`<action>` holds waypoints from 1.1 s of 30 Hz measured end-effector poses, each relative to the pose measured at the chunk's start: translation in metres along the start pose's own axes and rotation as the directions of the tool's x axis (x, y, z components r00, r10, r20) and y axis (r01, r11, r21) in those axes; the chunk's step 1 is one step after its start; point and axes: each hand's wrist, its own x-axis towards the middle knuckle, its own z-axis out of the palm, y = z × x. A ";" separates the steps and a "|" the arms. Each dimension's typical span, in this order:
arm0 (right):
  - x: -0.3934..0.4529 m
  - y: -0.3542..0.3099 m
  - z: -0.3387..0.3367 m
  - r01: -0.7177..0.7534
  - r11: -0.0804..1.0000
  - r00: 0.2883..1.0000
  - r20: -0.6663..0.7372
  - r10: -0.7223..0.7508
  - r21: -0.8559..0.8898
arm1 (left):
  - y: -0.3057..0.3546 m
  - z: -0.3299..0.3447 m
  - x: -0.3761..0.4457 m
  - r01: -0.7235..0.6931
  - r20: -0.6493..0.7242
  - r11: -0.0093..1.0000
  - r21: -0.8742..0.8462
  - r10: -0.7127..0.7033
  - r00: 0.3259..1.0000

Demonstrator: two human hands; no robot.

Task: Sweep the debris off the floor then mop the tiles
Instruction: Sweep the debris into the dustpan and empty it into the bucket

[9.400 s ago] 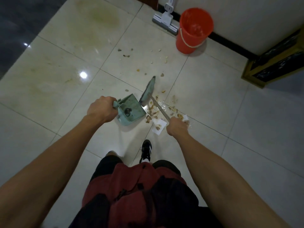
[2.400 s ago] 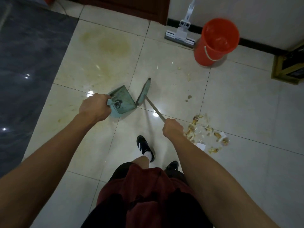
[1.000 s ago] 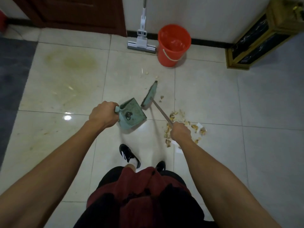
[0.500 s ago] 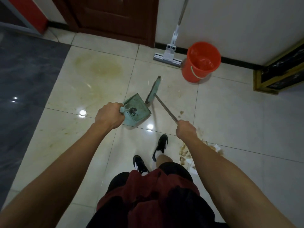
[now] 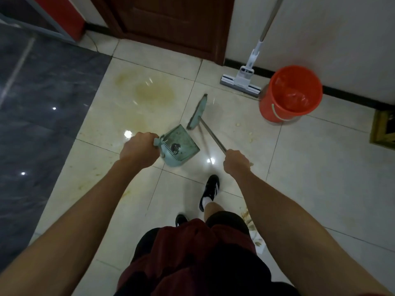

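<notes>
My left hand [image 5: 140,151] grips the handle of a teal dustpan [image 5: 181,147] held just above the tiles, a little dark debris lying in it. My right hand [image 5: 236,162] grips the metal handle of a teal broom [image 5: 197,112], whose head lies ahead of the dustpan. A pile of debris [image 5: 251,225] with a scrap of white paper sits behind my right leg, partly hidden by my arm. A few crumbs [image 5: 245,131] lie near the bucket. A white flat mop [image 5: 241,82] leans on the wall beside an orange bucket [image 5: 289,92].
A yellowish stain [image 5: 149,91] marks the tile ahead on the left. A dark wooden door [image 5: 171,22] stands at the back, dark grey flooring [image 5: 38,99] runs along the left, and a gold-framed cabinet [image 5: 383,129] sits at the right edge. My feet are mid-stride.
I have stepped forward towards the door, so the debris pile has passed behind my right leg. Both hands keep hold of the dustpan and broom, which moved forward with me.
</notes>
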 end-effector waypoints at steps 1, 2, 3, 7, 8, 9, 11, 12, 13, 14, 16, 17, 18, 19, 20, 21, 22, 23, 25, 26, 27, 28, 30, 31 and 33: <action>0.010 -0.002 -0.008 0.005 1.000 1.000 0.002 -0.005 -0.001 | 0.004 -0.003 0.008 0.005 0.004 1.000 -0.002 -0.005 1.000; 0.019 -0.003 -0.014 0.008 1.000 1.000 0.005 -0.008 0.002 | 0.009 -0.005 0.015 0.008 0.004 1.000 -0.003 -0.008 1.000; 0.026 -0.004 -0.020 0.010 1.000 1.000 0.011 -0.010 0.009 | 0.013 -0.007 0.021 0.010 0.004 1.000 0.001 -0.010 1.000; 0.044 0.000 -0.034 -0.009 0.999 1.000 0.029 0.008 0.048 | 0.029 -0.014 0.041 0.003 0.018 1.000 0.016 -0.004 1.000; 0.045 0.003 -0.034 -0.025 0.998 0.999 0.031 0.023 0.062 | 0.032 -0.014 0.046 -0.005 0.023 1.000 0.019 0.004 1.000; 0.045 0.007 -0.034 -0.045 0.996 0.999 0.033 0.043 0.075 | 0.035 -0.014 0.049 -0.017 0.026 1.000 0.020 0.016 1.000; 0.041 0.016 -0.030 -0.084 0.993 0.996 0.033 0.082 0.086 | 0.040 -0.013 0.053 -0.048 0.031 0.999 0.017 0.047 0.998; 0.037 0.021 -0.027 -0.103 0.991 0.994 0.030 0.101 0.085 | 0.043 -0.012 0.054 -0.064 0.032 0.998 0.012 0.064 0.997; 0.033 0.025 -0.025 -0.124 0.989 0.992 0.028 0.122 0.085 | 0.045 -0.011 0.053 -0.081 0.034 0.997 0.007 0.080 0.996; 0.028 0.029 -0.022 -0.146 0.985 0.989 0.029 0.144 0.089 | 0.047 -0.009 0.052 -0.096 0.035 0.995 0.004 0.095 0.995; 0.017 0.035 -0.013 -0.194 0.975 0.981 0.038 0.191 0.105 | 0.049 -0.005 0.049 -0.132 0.040 0.991 0.008 0.132 0.990; 0.010 0.038 -0.008 -0.219 0.969 0.976 0.043 0.215 0.114 | 0.049 -0.003 0.047 -0.155 0.044 0.988 0.013 0.154 0.987; 0.002 0.041 -0.002 -0.241 0.963 0.970 0.047 0.237 0.124 | 0.049 -0.001 0.045 -0.177 0.047 0.984 0.017 0.176 0.983; -0.007 0.045 0.004 -0.262 0.956 0.965 0.052 0.257 0.136 | 0.049 0.001 0.043 -0.196 0.049 0.980 0.022 0.195 0.980; -0.016 0.049 0.011 -0.283 0.947 0.959 0.059 0.277 0.149 | 0.049 0.003 0.041 -0.211 0.050 0.977 0.026 0.210 0.976; -0.025 0.053 0.018 -0.304 0.938 0.953 0.062 0.298 0.164 | 0.049 0.005 0.038 -0.224 0.049 0.974 0.027 0.223 0.974; -0.035 0.057 0.025 -0.325 0.929 0.946 0.060 0.319 0.180 | 0.048 0.008 0.035 -0.238 0.046 0.971 0.029 0.236 0.971; -0.044 0.061 0.033 -0.346 0.918 0.938 0.057 0.341 0.195 | 0.048 0.010 0.031 -0.252 0.044 0.967 0.032 0.251 0.967; -0.063 0.069 0.046 -0.385 0.896 0.922 0.062 0.381 0.221 | 0.047 0.015 0.022 -0.286 0.052 0.958 0.038 0.284 0.957; -0.073 0.073 0.053 -0.404 0.886 0.914 0.071 0.398 0.230 | 0.047 0.017 0.017 -0.301 0.059 0.953 0.037 0.299 0.952; -0.083 0.077 0.061 -0.420 0.876 0.907 0.078 0.414 0.235 | 0.047 0.019 0.012 -0.313 0.065 0.949 0.036 0.310 0.949; -0.092 0.081 0.068 -0.437 0.867 0.899 0.084 0.430 0.240 | 0.047 0.021 0.008 -0.323 0.071 0.946 0.037 0.320 0.945; -0.111 0.088 0.081 -0.476 0.842 0.879 0.094 0.468 0.254 | 0.049 0.026 -0.001 -0.342 0.087 0.939 0.037 0.338 0.937; -0.119 0.092 0.086 -0.494 0.830 0.868 0.098 0.486 0.260 | 0.050 0.028 -0.005 -0.353 0.095 0.935 0.038 0.348 0.932; -0.136 0.102 0.097 -0.521 0.809 0.852 0.105 0.513 0.273 | 0.056 0.033 -0.013 -0.382 0.114 0.923 0.050 0.374 0.920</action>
